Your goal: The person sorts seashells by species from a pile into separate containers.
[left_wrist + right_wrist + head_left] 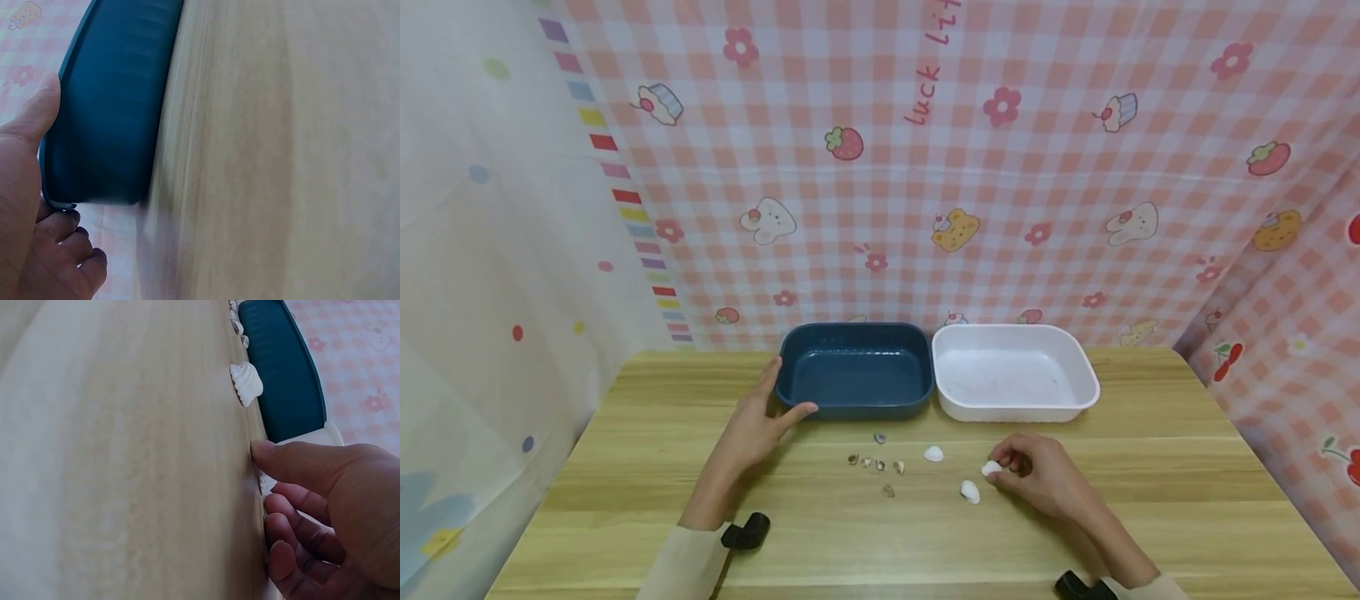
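My left hand [756,429] holds the left front corner of a dark blue baking dish [857,412], thumb along its front rim and fingers at its left side. In the left wrist view, the thumb [45,103] lies against the rim of that dish [112,100]. My right hand [1041,475] pinches a white seashell [991,468] between thumb and fingers, low over the table. The right wrist view shows this shell [267,484] partly hidden by the fingers. Two other white shells, one left [933,453] and one nearer me [970,492], lie beside that hand.
Several small brownish shells [880,465] lie scattered on the wooden table [820,533] before the blue dish. A white baking dish [1011,413] stands right beside the blue one. Pink checked cloth [887,192] hangs behind the table's back edge.
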A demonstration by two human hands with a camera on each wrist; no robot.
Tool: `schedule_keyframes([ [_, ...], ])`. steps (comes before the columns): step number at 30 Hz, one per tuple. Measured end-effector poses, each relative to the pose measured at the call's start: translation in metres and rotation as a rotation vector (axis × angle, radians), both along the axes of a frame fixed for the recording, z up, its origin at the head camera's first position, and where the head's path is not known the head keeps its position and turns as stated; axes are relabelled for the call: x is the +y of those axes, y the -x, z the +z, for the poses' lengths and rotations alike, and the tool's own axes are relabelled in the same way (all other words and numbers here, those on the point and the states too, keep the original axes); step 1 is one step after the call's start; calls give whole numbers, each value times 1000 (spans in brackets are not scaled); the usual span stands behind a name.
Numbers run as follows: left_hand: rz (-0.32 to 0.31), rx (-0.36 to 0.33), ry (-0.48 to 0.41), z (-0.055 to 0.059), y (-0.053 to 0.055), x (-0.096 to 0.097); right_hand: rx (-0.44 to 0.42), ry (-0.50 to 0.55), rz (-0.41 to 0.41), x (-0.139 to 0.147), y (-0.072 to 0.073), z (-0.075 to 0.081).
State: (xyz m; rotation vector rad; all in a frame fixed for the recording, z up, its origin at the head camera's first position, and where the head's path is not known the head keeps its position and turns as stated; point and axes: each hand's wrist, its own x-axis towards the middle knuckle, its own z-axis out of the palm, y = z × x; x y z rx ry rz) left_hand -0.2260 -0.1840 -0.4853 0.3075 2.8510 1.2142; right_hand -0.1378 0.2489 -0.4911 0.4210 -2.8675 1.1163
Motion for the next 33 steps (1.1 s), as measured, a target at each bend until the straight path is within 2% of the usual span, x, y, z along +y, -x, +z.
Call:
schedule_keyframes([
  [7,-5,5,-2,-1,0,0,37,1,40,0,-1,0],
  [19,-7,14,-2,-1,0,-1,11,23,61,-2,-1,6],
  [28,-10,-1,-10,-3,-1,-1,53,27,61,-9,2,16],
  [33,-11,1,-10,-2,0,-1,111,16,58,-13,6,26],
])
